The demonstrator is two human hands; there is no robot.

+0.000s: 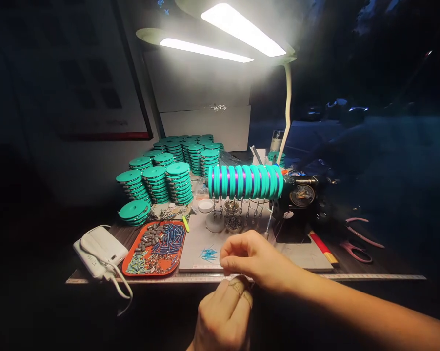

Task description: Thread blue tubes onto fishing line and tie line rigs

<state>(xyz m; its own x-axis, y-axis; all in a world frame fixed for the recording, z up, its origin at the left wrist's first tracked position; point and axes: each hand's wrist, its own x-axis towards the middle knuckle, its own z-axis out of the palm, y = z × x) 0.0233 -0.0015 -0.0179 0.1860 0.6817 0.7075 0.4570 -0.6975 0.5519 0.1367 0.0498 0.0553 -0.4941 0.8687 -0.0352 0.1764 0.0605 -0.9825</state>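
Observation:
My right hand (251, 256) is over the front edge of the pale work board (201, 231), thumb and forefinger drawn together in a pinch. Anything between those fingertips is too fine to make out. Just below and nearer to me, my left hand (225, 312) is closed, its fingers curled and rings showing; what it grips is hidden. A small pile of thin blue pieces (208, 253) lies left of my right hand. Beyond, a row of turquoise spools (245, 181) wound with purple line sits on a horizontal spindle, with metal swivels (255, 213) hanging beneath.
At left, an orange tray (129, 265) holds grey weights and small tubes, beside a white power bank (99, 248). Stacked turquoise spools (154, 183) stand behind. A black machine (302, 197), scissors (355, 251) and pliers (366, 233) are at right. A measuring strip (373, 277) follows the table edge.

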